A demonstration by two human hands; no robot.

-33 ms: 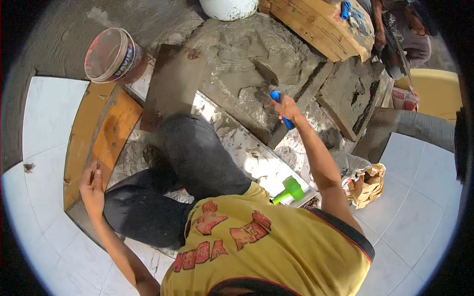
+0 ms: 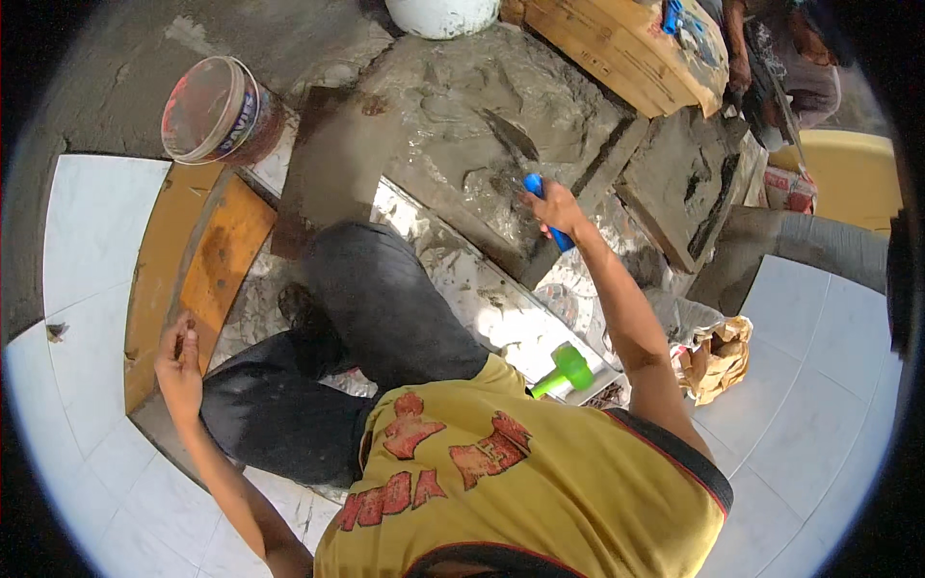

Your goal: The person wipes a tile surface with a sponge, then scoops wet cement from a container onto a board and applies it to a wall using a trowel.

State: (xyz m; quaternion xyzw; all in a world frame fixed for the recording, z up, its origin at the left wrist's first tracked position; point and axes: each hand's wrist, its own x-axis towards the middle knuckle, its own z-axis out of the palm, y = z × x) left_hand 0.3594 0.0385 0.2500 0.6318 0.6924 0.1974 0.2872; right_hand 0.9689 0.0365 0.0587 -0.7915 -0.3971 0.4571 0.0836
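Note:
My right hand (image 2: 559,210) is wrapped round the blue handle of a trowel (image 2: 514,137). Its grey blade points away from me, over a spread of wet grey mortar (image 2: 438,120). Boards border the near side of the mortar. At the left, my left hand (image 2: 179,368) hangs beside my bent knee, next to an orange-brown wooden board (image 2: 229,246). Its fingers are loosely curled, thumb apart, and no held thing shows in them. A mallet with a green head (image 2: 572,368) lies on a pale, smeared tile near my right side.
A mortar-smeared bucket (image 2: 252,135) stands at the upper left, a white bucket (image 2: 443,17) at the top. A cardboard box (image 2: 617,48) lies at the upper right, beside another person's hand (image 2: 739,72). Crumpled brown paper (image 2: 718,361) rests near white floor tiles (image 2: 800,376).
The trowel blade has swung up and slightly left over the mortar, and my right hand has shifted slightly with it. My left hand is nearly still.

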